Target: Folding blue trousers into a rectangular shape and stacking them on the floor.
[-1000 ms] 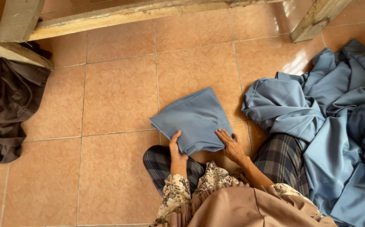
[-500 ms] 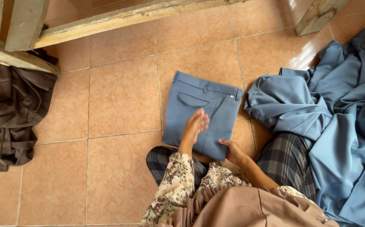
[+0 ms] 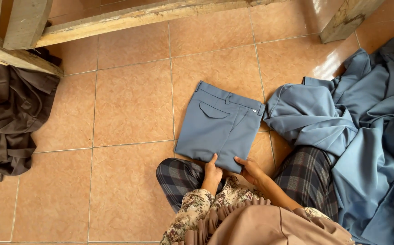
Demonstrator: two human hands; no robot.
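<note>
A pair of grey-blue trousers (image 3: 219, 127), folded into a neat rectangle with the waistband and a back pocket facing up, lies flat on the tiled floor in front of my knees. My left hand (image 3: 213, 171) grips its near edge, thumb on top. My right hand (image 3: 249, 169) holds the same edge just to the right, fingers curled at the near corner. My legs in dark plaid cloth (image 3: 179, 181) are folded under me.
A large heap of blue-grey garments (image 3: 364, 136) covers the floor at the right. A pile of dark brown cloth (image 3: 6, 118) lies at the left under a wooden frame (image 3: 129, 18). A wooden post (image 3: 346, 18) stands at the upper right. Orange tiles (image 3: 129, 109) lie between.
The trousers were turned over and laid out flat with the pocket side up. My left hand drew back from the middle of the cloth to its near edge, beside my right hand.
</note>
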